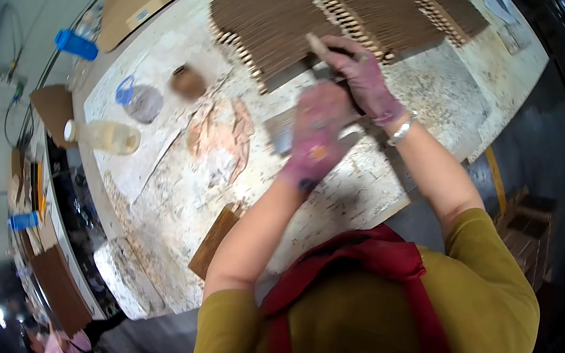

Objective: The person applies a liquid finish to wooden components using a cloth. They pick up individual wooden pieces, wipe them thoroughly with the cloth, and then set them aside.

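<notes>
Both my hands wear stained pink-purple gloves and meet over the middle of the worktable. My right hand [366, 84] is closed around a dark brown wooden piece [357, 106], partly hidden between the hands. A pale stub [317, 45] shows at its fingertips. My left hand [318, 135] is smeared by motion, next to the right one, so its finger grip does not show clearly. A flat grey plate [278, 130] lies beside and partly under it. Just beyond are rows of dark brown wooden slats [275, 15] with pale ends [333, 8], laid tightly side by side.
Left of my hands are a crumpled cloth [224, 133], a small brown pot [188, 82], a clear container with a blue handle [142, 102] and a pale bottle [106, 136]. A brown wooden block [215, 239] lies by my left forearm. A blue-capped bottle [77, 44] stands farther left.
</notes>
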A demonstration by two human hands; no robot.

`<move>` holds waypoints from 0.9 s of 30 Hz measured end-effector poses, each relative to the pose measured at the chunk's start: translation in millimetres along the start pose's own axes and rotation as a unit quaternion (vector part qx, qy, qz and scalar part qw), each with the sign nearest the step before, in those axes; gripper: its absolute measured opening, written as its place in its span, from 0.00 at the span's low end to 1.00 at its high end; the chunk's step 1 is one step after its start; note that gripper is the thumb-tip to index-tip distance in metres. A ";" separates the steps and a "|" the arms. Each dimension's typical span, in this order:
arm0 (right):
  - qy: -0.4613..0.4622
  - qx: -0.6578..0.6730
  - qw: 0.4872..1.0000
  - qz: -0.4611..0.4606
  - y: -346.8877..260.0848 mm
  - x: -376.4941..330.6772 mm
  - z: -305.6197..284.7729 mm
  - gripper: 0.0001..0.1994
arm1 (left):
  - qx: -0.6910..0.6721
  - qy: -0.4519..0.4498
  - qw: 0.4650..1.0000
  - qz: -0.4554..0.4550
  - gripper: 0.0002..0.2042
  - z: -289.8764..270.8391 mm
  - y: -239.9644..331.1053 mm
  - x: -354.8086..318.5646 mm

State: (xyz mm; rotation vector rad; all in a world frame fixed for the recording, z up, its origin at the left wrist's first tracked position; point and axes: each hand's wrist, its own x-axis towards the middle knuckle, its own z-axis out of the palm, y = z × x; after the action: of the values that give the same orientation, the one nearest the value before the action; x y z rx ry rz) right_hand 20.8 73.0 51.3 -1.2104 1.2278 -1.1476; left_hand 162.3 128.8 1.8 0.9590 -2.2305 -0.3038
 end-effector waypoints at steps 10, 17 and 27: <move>-0.031 0.006 0.994 -0.102 9.0 -21.0 31.8 0.32 | 0.182 -0.130 0.963 -0.153 0.42 -38.8 -3.3 -28.9; 0.034 0.013 0.998 -0.051 16.8 -2.6 -6.9 0.37 | 0.137 -0.114 0.977 -0.113 0.42 -50.2 -8.7 -35.6; 0.131 0.108 0.984 -0.060 25.2 -36.7 -79.3 0.27 | 0.182 -0.188 0.960 -0.096 0.37 -61.3 5.1 -3.3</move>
State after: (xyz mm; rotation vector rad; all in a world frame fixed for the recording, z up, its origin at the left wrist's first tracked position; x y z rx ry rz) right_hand -60.1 108.5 29.7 -1.0033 1.1990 -1.5271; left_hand 202.1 137.9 47.8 1.4193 -2.5994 -0.1720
